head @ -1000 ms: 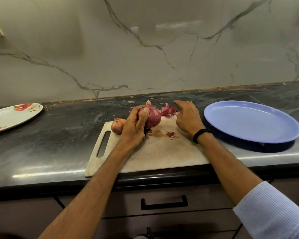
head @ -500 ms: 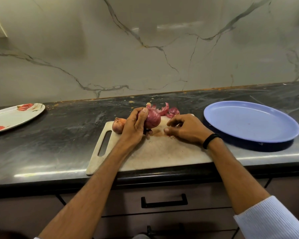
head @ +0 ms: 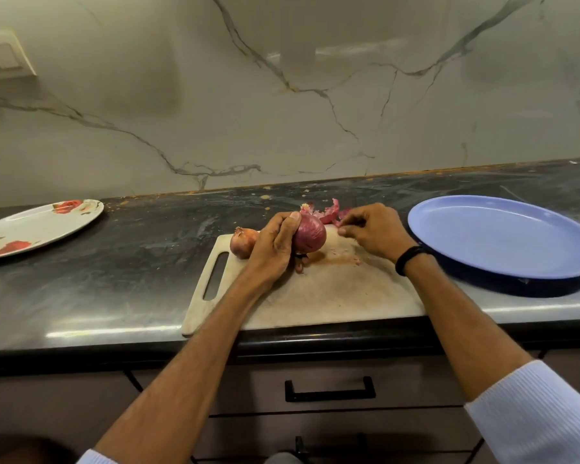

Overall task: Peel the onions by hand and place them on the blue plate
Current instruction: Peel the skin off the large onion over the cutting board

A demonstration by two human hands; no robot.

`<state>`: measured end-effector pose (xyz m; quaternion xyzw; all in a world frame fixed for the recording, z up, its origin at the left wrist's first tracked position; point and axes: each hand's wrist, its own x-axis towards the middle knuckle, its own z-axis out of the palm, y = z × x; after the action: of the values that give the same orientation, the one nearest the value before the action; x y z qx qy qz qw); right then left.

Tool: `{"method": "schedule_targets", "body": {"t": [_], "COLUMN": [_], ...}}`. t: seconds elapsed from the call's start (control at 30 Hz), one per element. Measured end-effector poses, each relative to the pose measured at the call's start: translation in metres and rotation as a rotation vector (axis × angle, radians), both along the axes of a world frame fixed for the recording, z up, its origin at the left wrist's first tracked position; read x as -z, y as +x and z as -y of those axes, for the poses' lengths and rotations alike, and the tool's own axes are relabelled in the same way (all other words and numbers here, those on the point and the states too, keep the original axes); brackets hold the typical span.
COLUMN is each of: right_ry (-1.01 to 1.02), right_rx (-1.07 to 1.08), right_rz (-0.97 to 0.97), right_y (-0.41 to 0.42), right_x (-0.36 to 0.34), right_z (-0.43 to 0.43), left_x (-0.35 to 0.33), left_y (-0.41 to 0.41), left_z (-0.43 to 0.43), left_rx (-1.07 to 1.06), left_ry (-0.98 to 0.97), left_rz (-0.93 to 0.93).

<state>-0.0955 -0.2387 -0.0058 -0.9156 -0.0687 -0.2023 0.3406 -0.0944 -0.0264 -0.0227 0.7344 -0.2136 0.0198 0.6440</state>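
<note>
Hold round purple-red onion [head: 310,236] firm in curled fingers of L hand [head: 275,249], over beige plastic cutting board [head: 332,296]. Drop skin scrap [head: 338,223] seemingly pinched btwn R hand [head: 374,234] fingertips onto purple peel pile [head: 330,212]. Then strip any skin left top-to-root before going to round blue plate [head: 503,236].

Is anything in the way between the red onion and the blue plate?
Only the person's own right hand is between the red onion, held by the left hand, and the blue plate. Nothing else visible blocks that path.

Centre: cutting board [head: 332,296] on counter [head: 114,279], bearing left onion [head: 243,242] and right onion [head: 310,236]; right plate [head: 503,236] beside it, left plate [head: 37,229] well apart.
</note>
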Motion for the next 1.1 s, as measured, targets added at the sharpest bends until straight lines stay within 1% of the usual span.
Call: {"method": "schedule_targets", "body": {"t": [0.1, 0.2, 0.3, 0.37, 0.47, 0.5, 0.57, 0.67, 0.77, 0.9, 1.1], "right_ry": [0.06, 0.042, 0.059, 0.125, 0.288, 0.309, 0.271, 0.216, 0.193, 0.204, 0.19], "right_rx": [0.107, 0.171, 0.168, 0.103, -0.095, -0.148, -0.208, -0.244, -0.262, -0.254, -0.208], "right_rz": [0.109, 0.137, 0.259, 0.296, 0.156, 0.107, 0.033, -0.029, -0.057, -0.033, 0.014], "right_y": [0.015, 0.022, 0.013, 0.001, -0.016, -0.019, -0.025, -0.028, -0.03, -0.031, -0.023], "right_x": [-0.002, 0.003, 0.006, 0.006, 0.004, 0.003, 0.004, 0.004, 0.001, 0.001, 0.007], "right_z": [-0.003, -0.004, -0.009, -0.014, -0.025, -0.028, -0.034, -0.037, -0.037, -0.035, -0.032], "left_x": [-0.001, -0.001, -0.004, -0.005, -0.006, -0.006, -0.006, -0.008, -0.009, -0.004, 0.002], "left_y": [-0.003, -0.003, -0.004, -0.005, -0.006, -0.006, -0.006, -0.007, -0.008, -0.005, 0.004], "left_z": [-0.001, -0.001, -0.001, 0.0, 0.002, 0.001, 0.001, 0.0, 0.0, 0.001, 0.0], "left_rx": [0.013, 0.016, 0.022, 0.016, 0.002, 0.003, 0.002, -0.008, -0.002, 0.012, -0.049], "left_ry": [0.007, -0.008, -0.004, -0.01, -0.05, -0.054, -0.046, -0.021, -0.006, 0.009, 0.079], "left_rz": [0.001, -0.007, 0.002, 0.012, 0.031, 0.034, 0.046, 0.065, 0.046, 0.049, 0.148]}}
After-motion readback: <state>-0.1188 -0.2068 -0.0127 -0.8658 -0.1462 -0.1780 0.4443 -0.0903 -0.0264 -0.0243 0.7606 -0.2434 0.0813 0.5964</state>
